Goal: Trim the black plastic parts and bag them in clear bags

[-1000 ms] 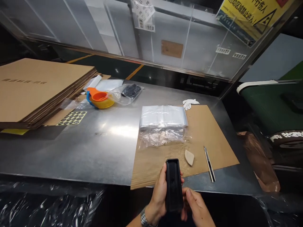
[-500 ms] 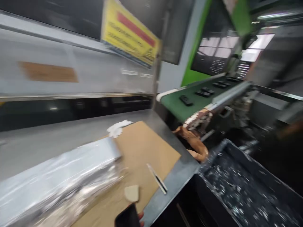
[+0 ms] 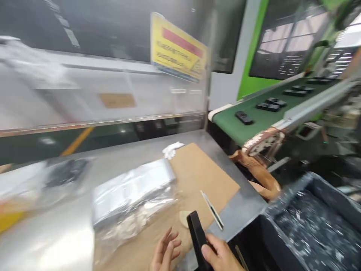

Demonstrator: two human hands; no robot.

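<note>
Black part is clamped in right grip, tilted, at the counter edge, w/ its far end in front of the beige pad. Left grip is held empty just beside, fingers apart, no contact w/ the part seen.

Main risk, prob.: a drop. Part is borne by one grip only, so if it's loosened before the other is brought up, part could be lost over the edge, poss. into the gap by the bin. Pad could also be nudged if part is lowered there; whether it's touched now can't be told.

Knife is left lying nr right grip, tip on the cardboard; blade state can't be made out (blur). If exposed, a bare finger could be nicked or part scratched in a hasty reach. Bags could be snagged by a left sweep.
</note>
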